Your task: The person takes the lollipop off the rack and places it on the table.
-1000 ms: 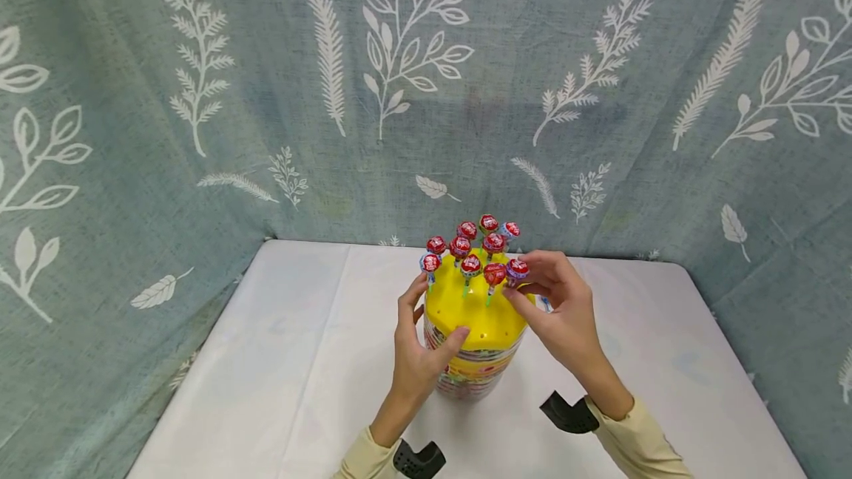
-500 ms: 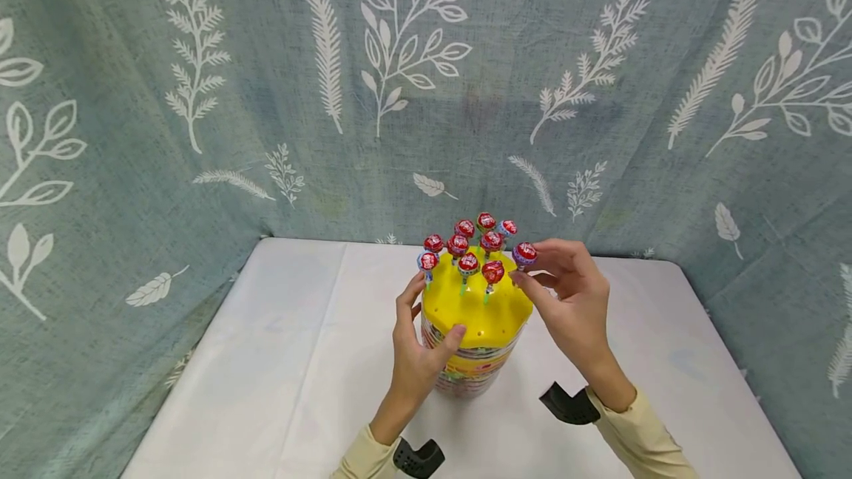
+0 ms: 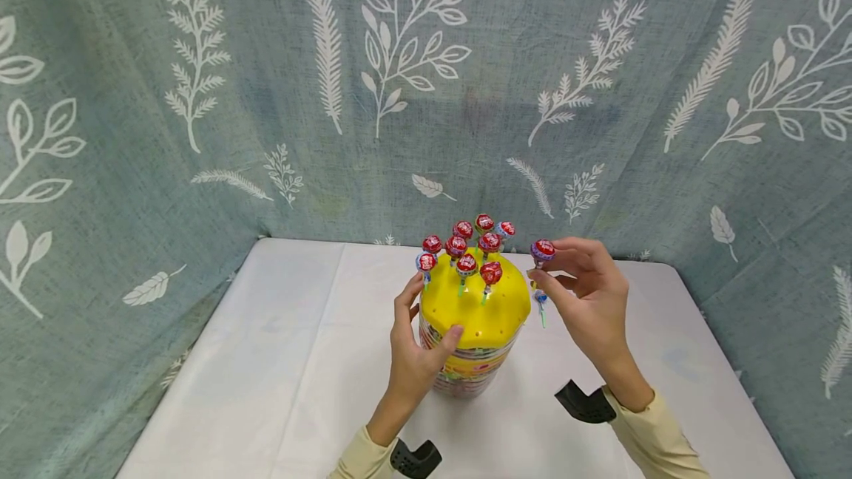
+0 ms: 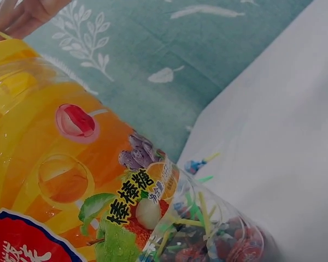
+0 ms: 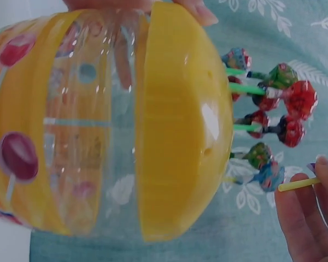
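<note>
A clear plastic jar with a yellow lid (image 3: 492,316) and a printed orange label (image 5: 22,71) stands on the table. My left hand (image 3: 414,357) grips its left side, thumb over the lid's edge. Several wrapped lollipops (image 3: 467,265) stand upright in the lid on their sticks. Right of the lid, my right hand (image 3: 592,298) pinches a lollipop with a red and purple wrapper (image 3: 543,250). Its yellow stick (image 5: 298,184) shows in the right wrist view, its tip apart from the lid.
A blue-wrapped lollipop (image 3: 541,298) lies on the white-covered table (image 3: 299,331) right of the jar. More lollipops (image 4: 229,240) lie in the jar's bottom. A green leaf-patterned curtain (image 3: 413,94) hangs behind.
My right hand has moved right and slightly up with the pinched lollipop, away from the lid's right edge. The blue lollipop on the table shows more fully. My left hand keeps its grip.
</note>
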`<state>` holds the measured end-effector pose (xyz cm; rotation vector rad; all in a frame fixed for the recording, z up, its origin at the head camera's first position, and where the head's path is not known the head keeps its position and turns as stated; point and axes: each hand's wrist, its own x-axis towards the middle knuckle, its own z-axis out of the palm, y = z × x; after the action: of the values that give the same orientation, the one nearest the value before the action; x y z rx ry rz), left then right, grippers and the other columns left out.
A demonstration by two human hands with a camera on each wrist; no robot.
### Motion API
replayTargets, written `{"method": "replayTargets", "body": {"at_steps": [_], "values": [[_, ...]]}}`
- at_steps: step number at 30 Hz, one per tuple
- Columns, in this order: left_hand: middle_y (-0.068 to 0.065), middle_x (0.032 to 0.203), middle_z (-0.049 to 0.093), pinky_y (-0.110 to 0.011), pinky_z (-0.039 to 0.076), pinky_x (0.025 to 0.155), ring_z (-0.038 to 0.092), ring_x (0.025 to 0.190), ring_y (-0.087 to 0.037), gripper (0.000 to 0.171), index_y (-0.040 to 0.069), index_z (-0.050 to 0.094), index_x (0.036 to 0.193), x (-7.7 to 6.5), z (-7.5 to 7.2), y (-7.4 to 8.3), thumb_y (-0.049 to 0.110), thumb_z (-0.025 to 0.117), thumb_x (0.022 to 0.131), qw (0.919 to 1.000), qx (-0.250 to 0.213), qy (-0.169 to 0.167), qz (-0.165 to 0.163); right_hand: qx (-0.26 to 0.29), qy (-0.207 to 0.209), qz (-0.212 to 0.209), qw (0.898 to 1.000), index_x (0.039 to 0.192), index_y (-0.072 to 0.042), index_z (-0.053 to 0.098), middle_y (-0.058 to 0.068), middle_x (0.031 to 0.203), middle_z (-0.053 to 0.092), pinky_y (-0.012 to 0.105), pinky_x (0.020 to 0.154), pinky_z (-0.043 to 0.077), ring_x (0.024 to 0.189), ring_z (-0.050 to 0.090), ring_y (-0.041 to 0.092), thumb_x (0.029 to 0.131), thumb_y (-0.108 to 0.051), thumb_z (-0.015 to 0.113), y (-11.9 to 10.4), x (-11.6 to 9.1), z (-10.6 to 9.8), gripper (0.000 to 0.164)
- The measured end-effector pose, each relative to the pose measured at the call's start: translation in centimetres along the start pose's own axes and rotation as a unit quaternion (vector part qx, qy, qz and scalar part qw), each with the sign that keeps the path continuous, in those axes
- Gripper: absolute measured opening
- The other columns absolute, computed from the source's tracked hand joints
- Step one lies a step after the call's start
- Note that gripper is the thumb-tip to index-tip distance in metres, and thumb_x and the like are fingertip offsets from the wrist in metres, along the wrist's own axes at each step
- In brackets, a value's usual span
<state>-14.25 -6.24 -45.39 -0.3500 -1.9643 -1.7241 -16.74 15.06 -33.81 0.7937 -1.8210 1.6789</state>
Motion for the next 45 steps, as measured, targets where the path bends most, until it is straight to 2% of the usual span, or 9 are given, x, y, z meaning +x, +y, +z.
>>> {"method": "replayTargets", "body": {"at_steps": [6, 10, 14, 17, 19, 26, 32, 39, 45], "values": [[0.007, 0.149, 0.031, -0.054, 0.031, 0.1, 0.031, 0.135, -0.019, 0.068, 0.027, 0.034, 0.138, -0.1, 0.1, -0.3, 0.033, 0.068, 0.08, 1.0, 0.001, 0.0, 0.0, -0.02, 0.0, 0.022, 1.0, 0.109, 0.016, 0.052, 0.017, 0.093, 0.066, 0.021, 0.064, 0.054, 0.076, 0.065, 0.018, 0.069, 0.028, 0.064, -0.9, -0.1, -0.4, 0.044], [0.007, 0.149, 0.031, -0.053, 0.031, 0.101, 0.031, 0.135, -0.018, 0.069, 0.025, 0.034, 0.139, -0.1, 0.1, -0.1, 0.033, 0.068, 0.08, 1.0, 0.001, -0.001, 0.001, -0.045, -0.002, 0.04, 0.998, 0.111, 0.012, 0.054, 0.017, 0.093, 0.065, 0.022, 0.063, 0.054, 0.077, 0.066, 0.017, 0.07, 0.024, 0.067, 0.6, -0.6, -1.3, 0.045], [0.0, 0.149, 0.033, -0.054, 0.031, 0.101, 0.032, 0.135, -0.022, 0.069, 0.011, 0.035, 0.138, 0.2, -0.1, 1.8, 0.027, 0.068, 0.08, 1.0, -0.004, -0.002, -0.002, -0.077, -0.003, 0.066, 0.995, 0.115, 0.004, 0.056, 0.014, 0.092, 0.066, 0.025, 0.063, 0.055, 0.077, 0.066, 0.016, 0.071, 0.016, 0.072, 2.5, -1.3, -2.4, 0.047], [-0.008, 0.147, 0.034, -0.055, 0.031, 0.1, 0.032, 0.134, -0.025, 0.068, 0.0, 0.035, 0.135, 0.3, -0.2, 3.3, 0.023, 0.067, 0.08, 1.0, -0.008, -0.003, -0.005, -0.087, -0.004, 0.081, 0.993, 0.114, 0.002, 0.057, 0.014, 0.089, 0.066, 0.025, 0.062, 0.055, 0.076, 0.065, 0.015, 0.071, 0.014, 0.073, 3.0, -1.5, -2.9, 0.047], [-0.009, 0.147, 0.034, -0.054, 0.031, 0.1, 0.032, 0.134, -0.024, 0.068, -0.001, 0.035, 0.134, 0.3, -0.2, 3.7, 0.023, 0.067, 0.08, 0.9999, -0.007, -0.003, -0.007, -0.1, -0.008, 0.087, 0.991, 0.115, 0.002, 0.057, 0.014, 0.088, 0.066, 0.024, 0.062, 0.055, 0.076, 0.065, 0.014, 0.071, 0.014, 0.073, 3.3, -1.6, -3.2, 0.048], [-0.01, 0.147, 0.035, -0.055, 0.031, 0.099, 0.033, 0.133, -0.025, 0.068, -0.001, 0.035, 0.135, 0.4, -0.2, 3.8, 0.023, 0.067, 0.079, 1.0, -0.006, -0.001, -0.004, -0.138, -0.019, 0.105, 0.985, 0.113, 0.007, 0.055, 0.022, 0.088, 0.064, 0.02, 0.062, 0.053, 0.075, 0.064, 0.016, 0.071, 0.015, 0.073, 3.2, -1.8, -3.9, 0.046], [-0.011, 0.146, 0.036, -0.055, 0.032, 0.098, 0.034, 0.133, -0.026, 0.068, -0.002, 0.035, 0.134, 0.5, -0.2, 3.6, 0.023, 0.067, 0.08, 1.0, 0.0, 0.002, 0.002, -0.141, -0.017, 0.147, 0.979, 0.112, 0.01, 0.053, 0.026, 0.089, 0.062, 0.028, 0.059, 0.055, 0.073, 0.065, 0.02, 0.075, 0.014, 0.07, 3.4, -1.9, -4.3, 0.041], [-0.011, 0.146, 0.036, -0.056, 0.031, 0.099, 0.033, 0.133, -0.025, 0.068, -0.002, 0.035, 0.134, 0.5, -0.2, 3.6, 0.022, 0.066, 0.08, 1.0, -0.001, 0.003, -0.003, -0.138, -0.001, 0.186, 0.973, 0.113, 0.006, 0.055, 0.025, 0.09, 0.062, 0.028, 0.057, 0.055, 0.07, 0.065, 0.019, 0.074, 0.013, 0.071, 6.6, -3.1, -5.4, 0.042], [-0.01, 0.146, 0.035, -0.055, 0.031, 0.1, 0.033, 0.133, -0.025, 0.068, -0.002, 0.034, 0.135, 0.5, -0.1, 3.5, 0.023, 0.066, 0.08, 1.0, -0.003, -0.002, -0.006, -0.166, 0.0, 0.206, 0.965, 0.115, 0.0, 0.056, 0.02, 0.089, 0.063, 0.025, 0.056, 0.054, 0.069, 0.065, 0.012, 0.075, 0.008, 0.073, 9.9, -4.3, -6.9, 0.044]]}}
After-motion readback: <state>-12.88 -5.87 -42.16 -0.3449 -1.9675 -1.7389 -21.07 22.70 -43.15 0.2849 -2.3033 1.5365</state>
